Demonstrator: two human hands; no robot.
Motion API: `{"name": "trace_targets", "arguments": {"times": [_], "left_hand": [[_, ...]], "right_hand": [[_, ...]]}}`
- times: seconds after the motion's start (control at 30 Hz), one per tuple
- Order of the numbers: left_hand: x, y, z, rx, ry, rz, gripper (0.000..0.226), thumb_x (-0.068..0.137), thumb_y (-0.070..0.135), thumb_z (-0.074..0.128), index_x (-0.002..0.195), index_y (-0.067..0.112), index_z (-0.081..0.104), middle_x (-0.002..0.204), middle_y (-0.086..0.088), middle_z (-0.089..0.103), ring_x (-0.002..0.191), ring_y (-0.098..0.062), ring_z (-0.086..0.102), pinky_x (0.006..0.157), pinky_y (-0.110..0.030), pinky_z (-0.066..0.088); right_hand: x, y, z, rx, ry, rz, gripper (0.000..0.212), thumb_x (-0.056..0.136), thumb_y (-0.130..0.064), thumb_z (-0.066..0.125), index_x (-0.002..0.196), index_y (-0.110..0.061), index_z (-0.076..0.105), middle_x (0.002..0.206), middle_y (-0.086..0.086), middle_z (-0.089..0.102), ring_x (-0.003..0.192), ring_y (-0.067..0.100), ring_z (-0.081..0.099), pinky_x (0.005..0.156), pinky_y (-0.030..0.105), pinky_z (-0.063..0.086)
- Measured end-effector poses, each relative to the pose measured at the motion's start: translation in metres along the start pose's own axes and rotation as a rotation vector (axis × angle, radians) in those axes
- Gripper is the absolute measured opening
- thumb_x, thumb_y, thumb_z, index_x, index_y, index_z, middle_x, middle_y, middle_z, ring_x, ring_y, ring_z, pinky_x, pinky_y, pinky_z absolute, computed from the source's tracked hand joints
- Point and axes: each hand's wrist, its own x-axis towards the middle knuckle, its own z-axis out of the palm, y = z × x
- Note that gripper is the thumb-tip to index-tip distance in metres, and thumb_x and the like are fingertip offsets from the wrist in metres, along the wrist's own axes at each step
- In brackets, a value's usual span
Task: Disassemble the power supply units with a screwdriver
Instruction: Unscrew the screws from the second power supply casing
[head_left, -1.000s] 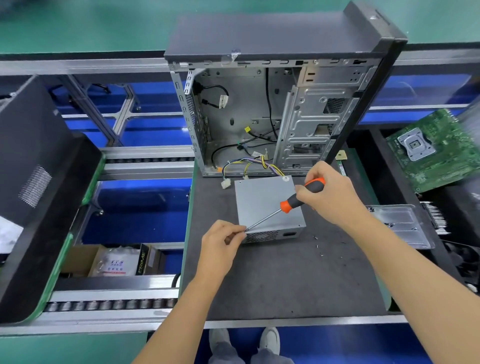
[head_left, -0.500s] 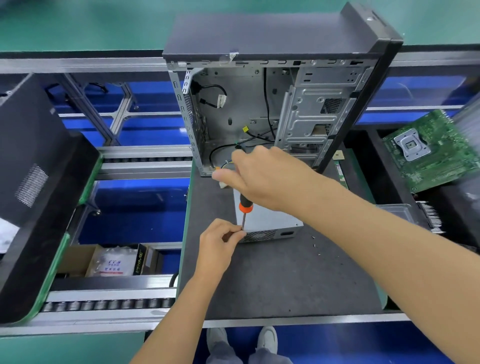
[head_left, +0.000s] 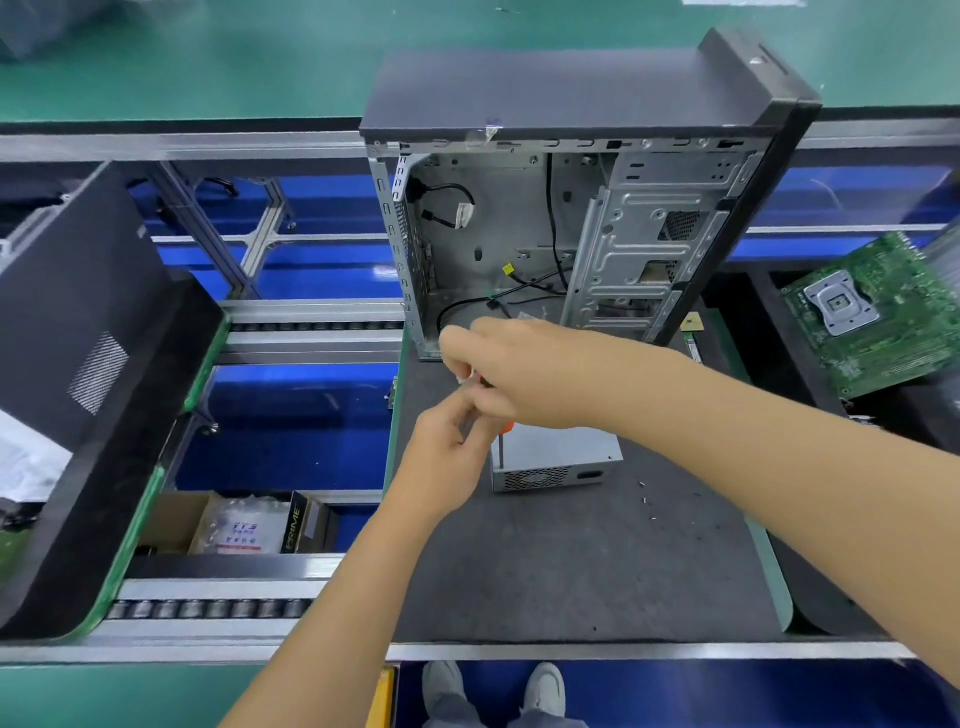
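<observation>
The power supply unit (head_left: 558, 457) is lying flat on the dark tabletop (head_left: 571, 561), just in front of the open computer case (head_left: 545, 218). The right hand (head_left: 524, 371) is wrapped around the screwdriver (head_left: 502, 446) from above, holding it straight up and down, with the tip sitting on the near left corner of the gray box. Only a bit of orange handle and the thin metal rod are showing under the hand. The left hand (head_left: 447, 457) is right beside the rod with its fingers curled in. It looks like it is pinching the rod or something small, but the fingers are blurry, so I cannot tell for sure.

To do this step well, I think the tip should be sitting deep in the screw head, the tool should be staying straight, and the hand should be pushing down while turning slowly. The other hand should be keeping the box from sliding. Tiny screws (head_left: 644, 493) are lying loose on the tabletop to the right, so any new screw should go somewhere safe.

Half a second ago the left hand was lower, pinching at the tip; now it is sitting higher, close under the right hand. The right hand is staying over the same corner.
</observation>
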Motion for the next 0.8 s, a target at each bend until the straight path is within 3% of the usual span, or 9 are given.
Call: {"name": "trace_targets", "arguments": {"times": [0.13, 0.2, 0.33, 0.4, 0.5, 0.67, 0.8], "left_hand": [[0.002, 0.008, 0.004, -0.096, -0.015, -0.002, 0.02, 0.094, 0.01, 0.067, 0.099, 0.029, 0.063, 0.09, 0.016, 0.072, 0.085, 0.003, 0.067, 0.073, -0.013, 0.051], [0.004, 0.012, 0.009, -0.072, 0.015, -0.005, 0.026, 0.087, 0.01, 0.075, 0.098, 0.032, 0.064, 0.085, 0.022, 0.07, 0.078, 0.007, 0.063, 0.067, -0.008, 0.045], [0.011, 0.014, 0.019, 0.012, 0.097, 0.059, 0.044, 0.076, 0.014, 0.084, 0.081, 0.052, 0.062, 0.079, 0.024, 0.063, 0.072, 0.002, 0.057, 0.067, -0.009, 0.043], [0.013, 0.014, 0.022, 0.008, 0.153, 0.065, 0.045, 0.074, 0.015, 0.086, 0.084, 0.048, 0.058, 0.077, 0.025, 0.061, 0.069, 0.003, 0.055, 0.064, -0.008, 0.042], [0.016, 0.012, 0.023, -0.013, 0.164, 0.047, 0.045, 0.068, 0.011, 0.09, 0.084, 0.033, 0.054, 0.073, 0.02, 0.062, 0.065, 0.002, 0.053, 0.061, -0.012, 0.043], [0.014, 0.007, 0.004, -0.037, -0.007, -0.012, 0.03, 0.085, 0.009, 0.074, 0.106, 0.029, 0.067, 0.097, 0.006, 0.071, 0.096, -0.015, 0.066, 0.09, -0.031, 0.053], [0.016, 0.008, 0.004, -0.026, -0.014, -0.021, 0.025, 0.086, 0.005, 0.073, 0.095, 0.027, 0.067, 0.091, 0.01, 0.073, 0.092, -0.01, 0.068, 0.084, -0.021, 0.052]], "right_hand": [[-0.013, 0.007, -0.005, 0.089, -0.11, -0.014, 0.013, 0.095, -0.03, 0.049, 0.106, -0.027, 0.044, 0.099, -0.005, 0.045, 0.095, 0.02, 0.043, 0.082, 0.043, 0.044], [-0.018, 0.007, -0.008, 0.078, -0.113, 0.059, 0.029, 0.091, -0.05, 0.05, 0.104, -0.026, 0.042, 0.097, -0.006, 0.045, 0.098, 0.022, 0.042, 0.078, 0.042, 0.043], [-0.019, -0.002, -0.017, -0.246, 0.124, 0.259, 0.062, 0.079, -0.076, 0.022, 0.093, -0.017, 0.034, 0.072, 0.0, 0.03, 0.074, 0.03, 0.041, 0.061, 0.038, 0.033], [-0.017, -0.007, -0.021, -0.302, 0.108, 0.313, 0.06, 0.083, -0.072, 0.016, 0.085, -0.017, 0.038, 0.069, 0.001, 0.026, 0.071, 0.029, 0.038, 0.057, 0.035, 0.03], [-0.013, -0.006, -0.02, -0.304, 0.021, 0.29, 0.038, 0.101, -0.047, 0.033, 0.085, -0.013, 0.039, 0.071, 0.003, 0.027, 0.068, 0.026, 0.037, 0.048, 0.031, 0.02], [-0.013, 0.0, -0.025, -0.19, -0.096, 0.258, 0.028, 0.101, -0.043, 0.043, 0.101, -0.016, 0.038, 0.075, 0.001, 0.03, 0.058, 0.019, 0.036, 0.047, 0.032, 0.024], [-0.013, 0.007, -0.025, -0.19, -0.123, 0.179, 0.02, 0.096, -0.029, 0.055, 0.11, -0.02, 0.044, 0.078, 0.0, 0.038, 0.061, 0.023, 0.051, 0.047, 0.031, 0.031]]}}
